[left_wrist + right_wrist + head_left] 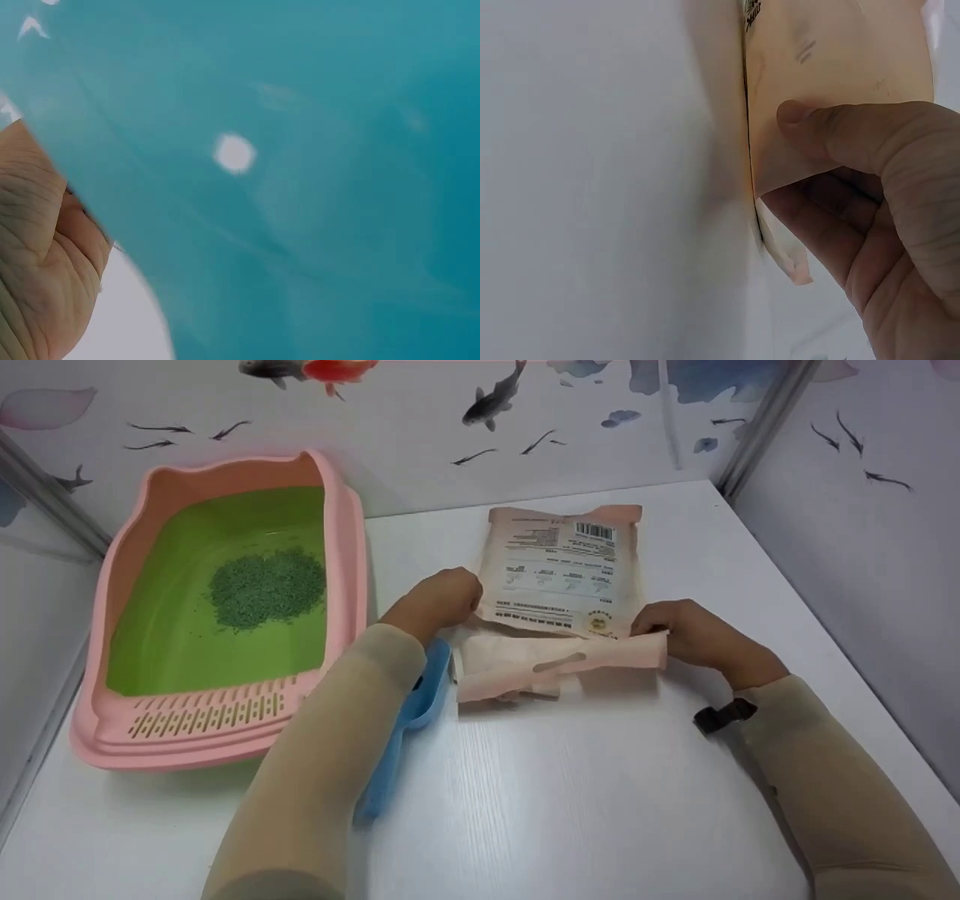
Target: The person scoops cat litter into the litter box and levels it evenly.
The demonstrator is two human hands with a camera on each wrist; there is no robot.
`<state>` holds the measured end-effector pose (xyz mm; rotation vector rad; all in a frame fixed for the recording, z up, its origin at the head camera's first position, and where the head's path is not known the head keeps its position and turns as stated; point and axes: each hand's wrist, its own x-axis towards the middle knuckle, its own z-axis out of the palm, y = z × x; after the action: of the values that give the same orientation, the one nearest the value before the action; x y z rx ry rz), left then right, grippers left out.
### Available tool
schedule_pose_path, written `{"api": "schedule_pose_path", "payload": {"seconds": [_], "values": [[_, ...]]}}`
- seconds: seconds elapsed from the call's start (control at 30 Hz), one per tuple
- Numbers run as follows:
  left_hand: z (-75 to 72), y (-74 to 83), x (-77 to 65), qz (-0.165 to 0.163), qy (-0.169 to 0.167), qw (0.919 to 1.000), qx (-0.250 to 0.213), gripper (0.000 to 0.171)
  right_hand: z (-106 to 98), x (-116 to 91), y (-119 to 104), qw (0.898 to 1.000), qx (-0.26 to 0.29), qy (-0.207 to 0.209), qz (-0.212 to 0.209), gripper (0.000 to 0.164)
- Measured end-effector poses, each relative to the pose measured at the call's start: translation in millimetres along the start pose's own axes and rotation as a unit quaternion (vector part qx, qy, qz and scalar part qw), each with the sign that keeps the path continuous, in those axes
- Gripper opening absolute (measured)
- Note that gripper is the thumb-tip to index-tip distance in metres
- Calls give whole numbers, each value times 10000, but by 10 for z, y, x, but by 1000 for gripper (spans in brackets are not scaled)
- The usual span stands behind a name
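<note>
A pale pink litter bag [559, 574] lies on the table with its printed, barcoded side up. Its near end, with a slot handle [559, 662], bends toward me. My left hand [444, 596] grips the bag's left edge, fingers curled. At the opposite edge, my right hand [701, 637] pinches the bag; the right wrist view shows the thumb [799, 116] on top and fingers underneath. A blue litter scoop [401, 727] lies partly hidden under my left forearm. Blue plastic [300, 210] fills most of the left wrist view, beside the left palm [45, 255].
On the left stands a pink-rimmed litter box [349, 577] with a green pan [187, 637]. Green litter granules [270, 585] are heaped inside it. White panels with painted fish [491, 397] border the table [585, 802] at the back and sides.
</note>
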<state>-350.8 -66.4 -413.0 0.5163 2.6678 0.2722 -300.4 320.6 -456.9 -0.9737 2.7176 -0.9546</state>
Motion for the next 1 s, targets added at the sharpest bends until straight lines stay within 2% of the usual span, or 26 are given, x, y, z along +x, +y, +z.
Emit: {"api": "schedule_pose_path", "payload": {"seconds": [0.17, 0.33, 0.53, 0.67, 0.8, 1.0], "values": [[20, 35, -22, -160, 30, 9998, -123, 10, -16, 12, 40, 9988, 112, 52, 476, 14], [14, 49, 0, -415, -8, 9977, -527, 10, -52, 0, 68, 9922, 285, 169, 1198, 9], [-7, 10, 44, -305, 273, 9968, -682, 14, -91, -15, 129, 9832, 761, 549, 1563, 12], [-3, -22, 79, -350, 425, 9947, -872, 18, -90, -11, 153, 9720, 1247, 731, 1852, 24], [3, -13, 116, -455, 534, 9922, -1035, 19, -94, -1, 175, 9560, 1691, 823, 2253, 34], [20, 22, 139, -721, 745, 9851, -1375, 17, -94, 55, 217, 9312, 2154, 935, 2786, 30]]}}
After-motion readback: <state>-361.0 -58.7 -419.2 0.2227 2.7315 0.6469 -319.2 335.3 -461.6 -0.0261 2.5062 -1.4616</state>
